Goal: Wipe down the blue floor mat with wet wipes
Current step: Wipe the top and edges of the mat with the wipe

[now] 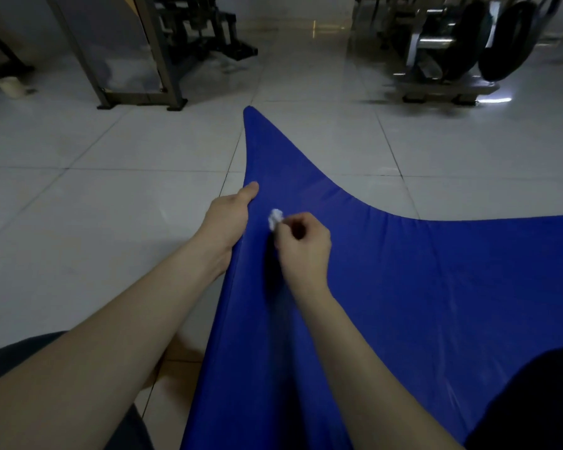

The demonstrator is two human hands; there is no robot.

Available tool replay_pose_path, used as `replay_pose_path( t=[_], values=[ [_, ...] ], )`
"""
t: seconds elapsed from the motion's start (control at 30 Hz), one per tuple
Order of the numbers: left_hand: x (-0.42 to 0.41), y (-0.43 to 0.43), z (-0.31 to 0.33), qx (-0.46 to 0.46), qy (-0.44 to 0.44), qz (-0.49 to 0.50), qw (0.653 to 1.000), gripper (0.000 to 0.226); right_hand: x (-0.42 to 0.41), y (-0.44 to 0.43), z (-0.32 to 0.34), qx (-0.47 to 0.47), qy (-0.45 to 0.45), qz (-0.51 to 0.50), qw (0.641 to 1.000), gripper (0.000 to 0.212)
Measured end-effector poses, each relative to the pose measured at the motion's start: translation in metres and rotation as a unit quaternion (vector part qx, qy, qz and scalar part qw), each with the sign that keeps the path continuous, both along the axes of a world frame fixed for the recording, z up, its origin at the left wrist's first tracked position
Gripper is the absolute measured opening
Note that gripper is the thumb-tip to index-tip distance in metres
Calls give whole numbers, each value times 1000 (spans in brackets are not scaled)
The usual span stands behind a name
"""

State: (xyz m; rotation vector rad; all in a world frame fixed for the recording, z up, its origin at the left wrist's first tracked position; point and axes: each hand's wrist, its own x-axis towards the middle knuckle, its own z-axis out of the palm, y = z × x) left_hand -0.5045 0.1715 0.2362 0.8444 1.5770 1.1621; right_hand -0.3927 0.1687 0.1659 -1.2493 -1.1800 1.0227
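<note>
Head view looks down on my two bare arms over the blue mat (403, 303), which lies on the pale tiled floor (111, 190) and runs from near right to a far point. My left hand (228, 219) grips its left edge, thumb on top. My right hand (303, 248) pinches a crumpled white wipe (275, 218) against the mat, fingers curled tight around it.

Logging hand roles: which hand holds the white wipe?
The right hand pinches the crumpled white wet wipe; the left hand grips the blue floor mat's edge.
</note>
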Motion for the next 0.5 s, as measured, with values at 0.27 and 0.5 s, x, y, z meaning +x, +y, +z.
replay_pose_path(
  t=[0.27,0.5],
  values=[
    [-1,4,-3,7,16,25,1000,37,15,25,-26,37,-50,16,998,32],
    [4,2,-2,7,-9,0,1000,32,76,33,-126,-309,-177,-86,930,41]
  ],
)
